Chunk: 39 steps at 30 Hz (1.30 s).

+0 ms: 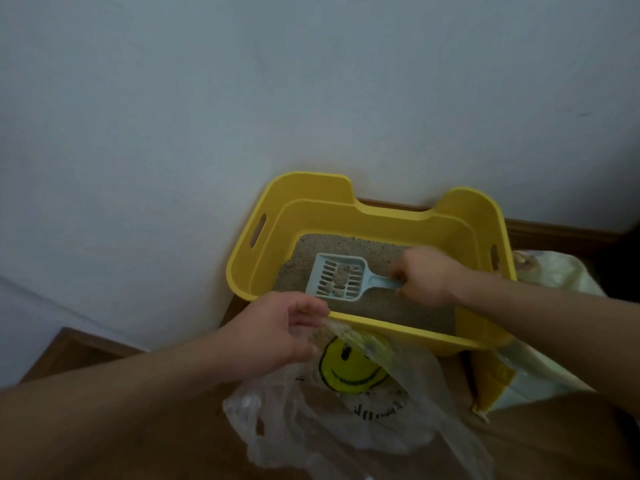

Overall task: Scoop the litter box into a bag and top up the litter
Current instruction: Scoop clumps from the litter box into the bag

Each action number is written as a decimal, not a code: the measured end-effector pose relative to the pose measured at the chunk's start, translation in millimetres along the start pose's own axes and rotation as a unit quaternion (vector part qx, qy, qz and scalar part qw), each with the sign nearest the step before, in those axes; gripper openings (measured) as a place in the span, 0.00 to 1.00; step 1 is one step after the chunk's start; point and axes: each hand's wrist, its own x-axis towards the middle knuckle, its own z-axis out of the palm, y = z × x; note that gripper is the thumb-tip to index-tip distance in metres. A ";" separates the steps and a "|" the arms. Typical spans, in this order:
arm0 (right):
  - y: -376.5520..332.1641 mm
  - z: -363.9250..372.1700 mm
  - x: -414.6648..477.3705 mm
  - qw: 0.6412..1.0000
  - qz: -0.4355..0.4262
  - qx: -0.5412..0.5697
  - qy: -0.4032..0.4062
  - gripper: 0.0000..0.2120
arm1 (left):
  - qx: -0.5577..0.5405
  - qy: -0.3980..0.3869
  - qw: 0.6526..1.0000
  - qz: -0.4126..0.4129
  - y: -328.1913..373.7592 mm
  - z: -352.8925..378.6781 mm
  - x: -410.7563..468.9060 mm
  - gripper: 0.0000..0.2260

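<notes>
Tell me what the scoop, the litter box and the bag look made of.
The scoop looks like rigid matt pale-blue plastic, judging by its moulded slots. The litter box seems smooth yellow moulded plastic with cut-out handles. The bag is likely thin clear plastic film: crinkled, see-through, printed with a smiley.

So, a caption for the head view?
Right hand holds pale blue plastic scoop; left hand holds clear plastic bag.

A room corner in a home: a plain pale wall (207, 98) across the upper frame, a brown wooden skirting board (554, 233) at right, wooden floor (86, 351) at lower left, and a yellow litter box (346, 216) of cat litter against the wall, centre.
</notes>
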 end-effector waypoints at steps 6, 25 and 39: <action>10.5 -16.5 -35.5 1.000 -0.004 -0.002 0.018 0.11 | -0.006 -0.006 1.000 -0.012 6.0 5.8 -3.2 0.25; 33.6 -29.8 -110.6 0.998 -0.017 0.048 0.038 0.07 | -0.046 0.012 0.999 0.006 -3.5 8.7 -2.4 0.24; 4.6 -5.7 -147.2 0.985 -0.123 0.041 -0.118 0.08 | -0.045 0.010 0.999 0.002 -4.7 10.0 -2.6 0.26</action>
